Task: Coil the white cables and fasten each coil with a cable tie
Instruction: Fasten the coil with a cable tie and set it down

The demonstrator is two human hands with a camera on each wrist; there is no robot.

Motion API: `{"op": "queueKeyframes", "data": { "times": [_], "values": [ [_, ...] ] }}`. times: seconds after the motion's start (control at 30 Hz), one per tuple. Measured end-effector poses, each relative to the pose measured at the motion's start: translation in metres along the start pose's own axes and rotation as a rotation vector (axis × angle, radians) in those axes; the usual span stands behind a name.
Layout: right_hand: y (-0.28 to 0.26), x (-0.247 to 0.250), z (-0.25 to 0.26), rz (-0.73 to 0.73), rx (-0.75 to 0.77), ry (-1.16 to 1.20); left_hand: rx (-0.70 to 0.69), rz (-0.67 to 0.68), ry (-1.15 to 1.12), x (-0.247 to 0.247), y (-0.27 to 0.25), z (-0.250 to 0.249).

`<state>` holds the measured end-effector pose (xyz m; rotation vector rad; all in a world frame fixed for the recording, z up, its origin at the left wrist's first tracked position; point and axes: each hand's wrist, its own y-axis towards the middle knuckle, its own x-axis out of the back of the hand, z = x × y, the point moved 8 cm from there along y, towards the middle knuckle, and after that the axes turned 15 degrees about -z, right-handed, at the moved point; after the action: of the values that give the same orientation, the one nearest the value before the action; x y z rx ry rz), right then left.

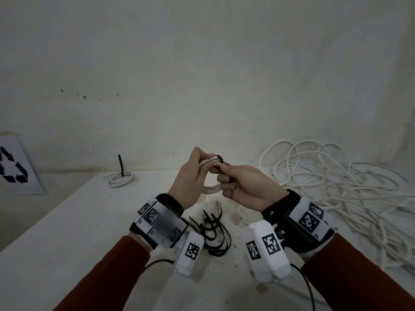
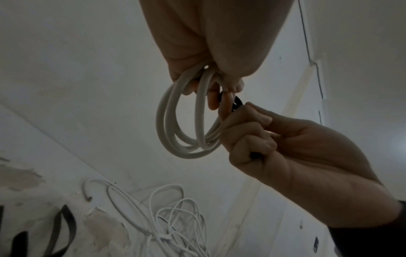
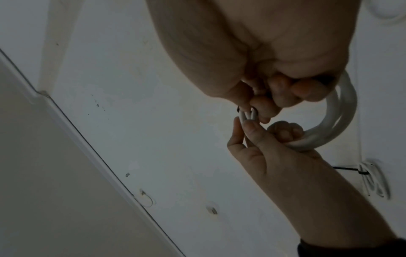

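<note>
My left hand (image 1: 190, 176) grips white coil (image 2: 175, 125); right hand (image 1: 244, 187), at 3 o'clock, pinches black cable tie (image 1: 219, 158).

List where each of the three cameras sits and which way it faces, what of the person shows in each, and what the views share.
Head: on the head, looking forward and down at the white table; left hand, right hand, red sleeves.
Left wrist: under the left hand, facing its fingers; right hand opposite.
Right wrist: under the right hand; left hand opposite.
Shared: small coil of white cable, thin black cable tie.
</note>
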<state>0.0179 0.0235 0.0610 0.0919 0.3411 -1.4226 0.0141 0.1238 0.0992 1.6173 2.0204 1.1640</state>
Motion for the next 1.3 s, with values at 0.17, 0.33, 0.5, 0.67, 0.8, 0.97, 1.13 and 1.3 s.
{"op": "queueKeyframes", "data": {
  "times": [0.17,0.33,0.5,0.67,0.8,0.97,1.13,1.3],
  "values": [
    [0.001,0.003,-0.002,-0.052,0.002,0.041,-0.046,-0.011,-0.001,0.001,0.001,-0.004],
    [-0.005,0.007,-0.005,-0.083,-0.027,0.084,-0.132,0.046,0.007,-0.002,-0.002,-0.007],
    [-0.006,0.009,-0.010,-0.111,-0.053,0.119,-0.292,0.082,0.161,-0.004,0.003,-0.011],
    [-0.002,0.011,-0.010,-0.122,-0.040,0.081,-0.498,0.095,0.403,-0.005,0.005,-0.016],
    [0.004,0.014,0.001,-0.129,0.064,-0.107,-0.320,0.122,0.269,-0.002,0.009,-0.011],
    [0.008,0.032,0.015,-0.241,0.129,-0.179,0.008,0.061,0.001,0.004,0.018,0.002],
    [0.017,0.046,0.013,-0.350,0.177,-0.179,0.308,-0.004,-0.184,0.008,0.021,0.024],
    [0.020,0.029,0.004,-0.140,0.119,-0.145,0.475,0.009,-0.295,0.004,0.015,0.041]
  ]
}}
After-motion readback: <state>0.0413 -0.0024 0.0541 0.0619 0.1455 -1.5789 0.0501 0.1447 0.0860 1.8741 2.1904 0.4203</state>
